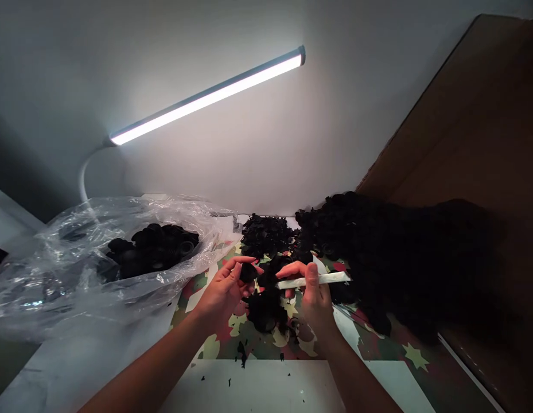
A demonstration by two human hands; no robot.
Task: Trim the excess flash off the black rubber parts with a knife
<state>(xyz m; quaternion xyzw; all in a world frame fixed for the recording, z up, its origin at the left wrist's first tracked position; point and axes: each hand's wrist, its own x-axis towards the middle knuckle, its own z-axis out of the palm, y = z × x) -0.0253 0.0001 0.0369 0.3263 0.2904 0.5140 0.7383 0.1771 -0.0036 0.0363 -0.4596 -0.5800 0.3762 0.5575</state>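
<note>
My left hand (225, 289) pinches a small black rounded piece (248, 272), perhaps rubber, between thumb and fingers. Close by on the right, my right hand (310, 287) is closed around a slim whitish stick-like tool (315, 280). One end of the tool points toward the black piece; its tip is too small and dark to make out. Beneath and between the hands lies a heap of black scraps (266, 310) on a patterned sheet (232, 344) with star and leaf shapes.
At the left, a clear plastic bag (77, 275) holds black round pieces (158, 246). Black shreds (266, 232) lie at the back, and a large black pile (378, 252) spreads along the right beside a brown cardboard panel (477, 126). A lit bar lamp (210, 97) hangs above.
</note>
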